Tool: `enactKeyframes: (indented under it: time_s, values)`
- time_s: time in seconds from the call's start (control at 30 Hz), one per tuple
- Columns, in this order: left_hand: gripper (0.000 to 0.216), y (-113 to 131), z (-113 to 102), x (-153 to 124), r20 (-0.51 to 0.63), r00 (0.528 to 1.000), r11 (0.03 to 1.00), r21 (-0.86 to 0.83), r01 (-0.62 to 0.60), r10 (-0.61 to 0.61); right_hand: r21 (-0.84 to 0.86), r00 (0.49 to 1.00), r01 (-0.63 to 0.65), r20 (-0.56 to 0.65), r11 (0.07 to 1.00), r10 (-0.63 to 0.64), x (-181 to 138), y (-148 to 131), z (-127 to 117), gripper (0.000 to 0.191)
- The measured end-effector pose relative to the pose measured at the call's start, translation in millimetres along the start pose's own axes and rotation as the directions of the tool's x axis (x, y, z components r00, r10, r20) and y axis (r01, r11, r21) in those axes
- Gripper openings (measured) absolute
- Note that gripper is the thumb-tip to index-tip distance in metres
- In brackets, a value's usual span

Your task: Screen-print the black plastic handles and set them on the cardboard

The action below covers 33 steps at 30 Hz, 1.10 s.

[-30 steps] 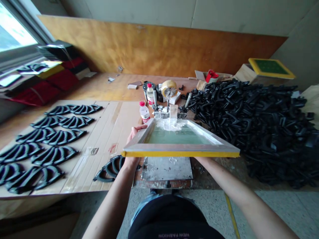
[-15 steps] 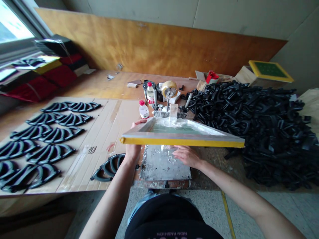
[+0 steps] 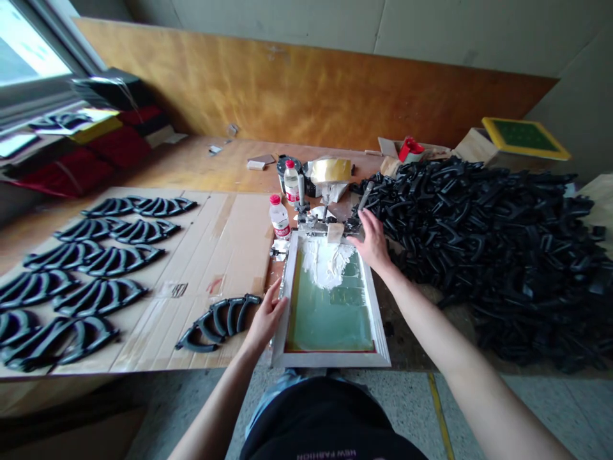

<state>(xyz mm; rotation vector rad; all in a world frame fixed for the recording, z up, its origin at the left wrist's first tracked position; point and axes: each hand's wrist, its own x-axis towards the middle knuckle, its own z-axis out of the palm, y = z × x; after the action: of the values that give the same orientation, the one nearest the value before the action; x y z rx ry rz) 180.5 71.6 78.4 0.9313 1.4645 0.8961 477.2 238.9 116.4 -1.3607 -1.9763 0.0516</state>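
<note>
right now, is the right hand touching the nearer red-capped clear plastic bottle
Apart. The head view shows the right hand well right of the nearer red-capped clear bottle, with the silver metal clamp between them.

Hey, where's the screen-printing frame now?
In the head view, the screen-printing frame is near the middle, left of the black parts pile, with the left hand by its left rail and the right hand near its far-right corner.
</note>
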Motion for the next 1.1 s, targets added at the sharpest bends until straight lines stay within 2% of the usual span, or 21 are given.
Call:
enactKeyframes:
  time_s: [0.07, 0.17, 0.27, 0.33, 0.4, 0.47, 0.5, 0.53, 0.63, 0.7, 0.83, 0.87, 0.93, 1.0, 1.1]
  values:
    - [0.08, -11.1, 2.2, 6.2, -0.011, 1.0, 1.0, 0.025, -0.007, 0.007, -0.117, 0.982, 0.098, 0.172, 0.988, -0.077, 18.4, -19.7, 14.3, 0.057]
    - [0.078, -19.9, 2.6, 11.6, -0.026, 1.0, 0.997, 0.083, -0.007, 0.009, -0.243, 0.899, 0.141, 0.437, 0.96, -0.021, 22.2, -36.3, 34.2, 0.028]
    - [0.075, -24.9, 0.6, 14.1, -0.015, 1.0, 0.995, 0.098, -0.007, 0.008, -0.279, 0.848, 0.18, 0.53, 0.943, -0.005, -1.3, -45.5, 39.2, 0.011]
    - [0.073, -28.2, -0.4, 15.2, -0.012, 1.0, 0.996, 0.093, -0.015, 0.016, -0.222, 0.803, 0.29, 0.585, 0.931, -0.111, -21.0, -51.3, 30.5, 0.009]
    - [0.071, -30.5, -0.3, 15.5, -0.021, 0.999, 0.996, 0.086, -0.027, 0.029, -0.094, 0.713, 0.425, 0.647, 0.9, -0.269, -33.5, -56.1, 16.1, 0.013]
    - [0.07, -30.4, 0.6, 14.8, -0.038, 0.999, 0.997, 0.073, -0.034, 0.037, 0.039, 0.625, 0.484, 0.683, 0.874, -0.377, -34.8, -58.5, 3.5, 0.016]
    - [0.07, -29.3, 1.3, 14.0, -0.042, 0.998, 0.998, 0.059, -0.033, 0.036, 0.085, 0.604, 0.477, 0.691, 0.875, -0.396, -32.4, -58.9, -0.2, 0.015]
    - [0.07, -27.7, 1.9, 13.0, -0.041, 0.999, 0.999, 0.042, -0.03, 0.032, 0.106, 0.607, 0.453, 0.69, 0.885, -0.393, -29.6, -58.9, -1.7, 0.012]
    - [0.073, -21.1, 3.2, 9.5, -0.031, 0.999, 1.0, 0.004, -0.015, 0.016, 0.053, 0.704, 0.379, 0.632, 0.924, -0.325, -29.9, -57.6, 3.6, 0.012]
    - [0.074, -17.5, 3.4, 7.7, -0.035, 0.999, 1.0, -0.003, -0.008, 0.008, 0.016, 0.743, 0.39, 0.586, 0.921, -0.325, -41.6, -56.1, 7.9, 0.015]
    - [0.075, -12.7, 4.5, 5.2, -0.041, 0.999, 0.999, -0.031, 0.008, -0.01, 0.098, 0.71, 0.43, 0.578, 0.897, -0.403, -56.9, -51.6, 5.9, 0.015]
    - [0.075, -10.7, 4.7, 4.1, -0.043, 0.999, 0.999, -0.032, 0.014, -0.016, 0.103, 0.723, 0.406, 0.571, 0.908, -0.389, -51.9, -50.8, 5.6, 0.013]
    - [0.075, -3.8, 4.4, 0.4, -0.047, 0.999, 0.999, -0.034, 0.023, -0.024, 0.068, 0.788, 0.319, 0.535, 0.945, -0.305, -30.3, -49.8, 8.7, 0.014]
    - [0.075, 8.7, 2.3, -5.5, -0.041, 0.999, 0.999, -0.036, 0.024, -0.025, 0.004, 0.858, 0.213, 0.477, 0.977, -0.189, 0.3, -48.5, 14.0, 0.031]
    - [0.066, 37.9, -3.1, -15.4, -0.045, 0.998, 0.999, -0.016, -0.045, 0.044, -0.092, 0.921, 0.102, 0.384, 0.991, -0.059, 40.5, -37.5, 11.3, 0.057]
